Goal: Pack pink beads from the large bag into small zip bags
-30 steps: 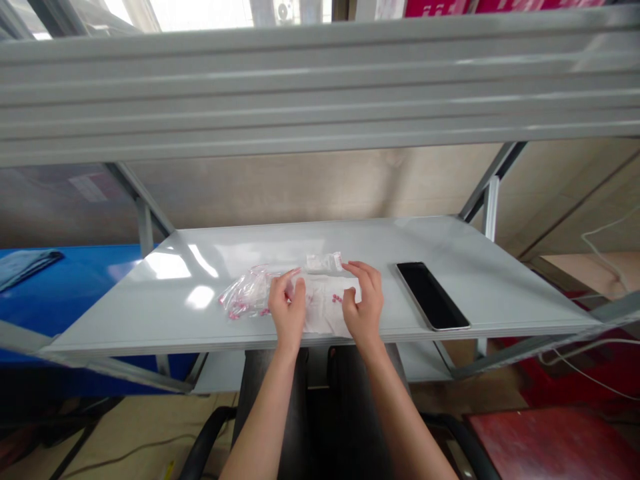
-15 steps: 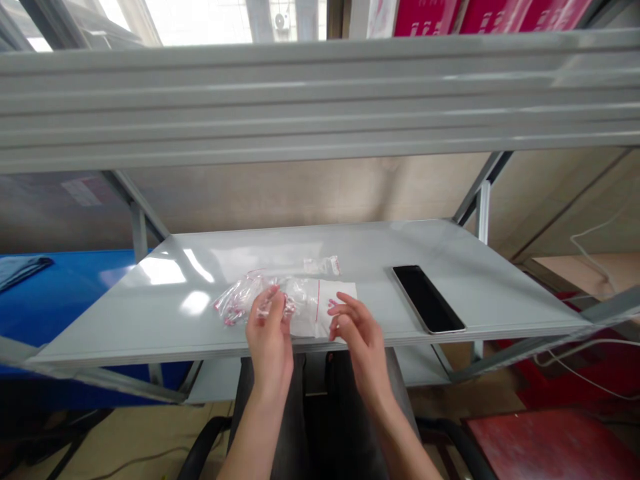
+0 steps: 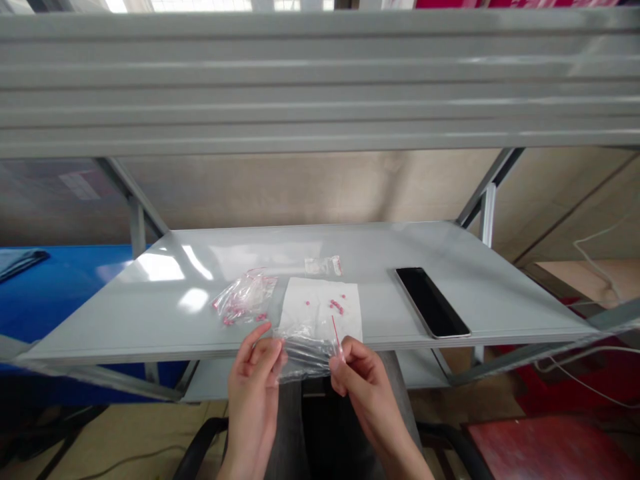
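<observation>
A clear plastic zip bag with a red line near its right end is stretched between my hands, just over the table's front edge. My left hand pinches its left end. At its red-lined end, my right hand grips the plastic between thumb and fingers. Behind the bag lies a white sheet of paper with several small red pieces scattered on it. Left of the paper is a crumpled heap of clear bags with red bits in and beside it.
A small clear packet lies behind the paper. To the right rests a dark-screened phone or tablet. The grey table stands beneath a low ribbed metal beam, with slanted metal struts at both sides.
Both hands have drawn back toward me, and the clear bag has come off the paper to the table edge. My right hand has closed on it. More red pieces show on the paper.
</observation>
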Motion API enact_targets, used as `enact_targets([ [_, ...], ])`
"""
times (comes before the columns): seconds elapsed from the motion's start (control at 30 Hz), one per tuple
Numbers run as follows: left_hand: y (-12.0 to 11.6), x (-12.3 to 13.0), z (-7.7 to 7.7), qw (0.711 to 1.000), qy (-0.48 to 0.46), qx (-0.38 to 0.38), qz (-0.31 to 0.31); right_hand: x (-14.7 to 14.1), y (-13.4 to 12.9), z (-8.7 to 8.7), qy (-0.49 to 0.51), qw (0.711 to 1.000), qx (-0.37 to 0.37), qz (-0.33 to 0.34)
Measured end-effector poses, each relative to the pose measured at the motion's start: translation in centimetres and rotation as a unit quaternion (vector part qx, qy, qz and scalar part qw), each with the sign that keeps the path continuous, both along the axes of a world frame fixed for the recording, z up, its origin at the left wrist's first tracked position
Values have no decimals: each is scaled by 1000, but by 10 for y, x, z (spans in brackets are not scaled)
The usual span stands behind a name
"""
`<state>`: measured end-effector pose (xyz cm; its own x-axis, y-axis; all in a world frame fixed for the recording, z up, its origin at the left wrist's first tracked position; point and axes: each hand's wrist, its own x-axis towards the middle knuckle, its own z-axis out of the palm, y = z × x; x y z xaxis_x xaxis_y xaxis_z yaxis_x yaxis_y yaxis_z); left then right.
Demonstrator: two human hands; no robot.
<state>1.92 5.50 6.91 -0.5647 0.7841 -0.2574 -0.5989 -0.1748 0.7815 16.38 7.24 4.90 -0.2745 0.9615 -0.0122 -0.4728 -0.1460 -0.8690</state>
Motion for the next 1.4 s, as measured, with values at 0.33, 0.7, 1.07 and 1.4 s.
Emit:
enact_targets([
  [0.33,-11,-21,22,874,357,77,-320,32,-2,26,-167,959,179,146],
  [0.7,-17,-26,28,778,486,121,-379,47,-2,40,-294,911,222,186],
  [1.07,-14,-19,24,813,442,177,-334,49,4,40,-279,912,219,204],
  [1.4,-15,-11,21,837,439,179,-274,51,7,34,-217,930,214,205],
])
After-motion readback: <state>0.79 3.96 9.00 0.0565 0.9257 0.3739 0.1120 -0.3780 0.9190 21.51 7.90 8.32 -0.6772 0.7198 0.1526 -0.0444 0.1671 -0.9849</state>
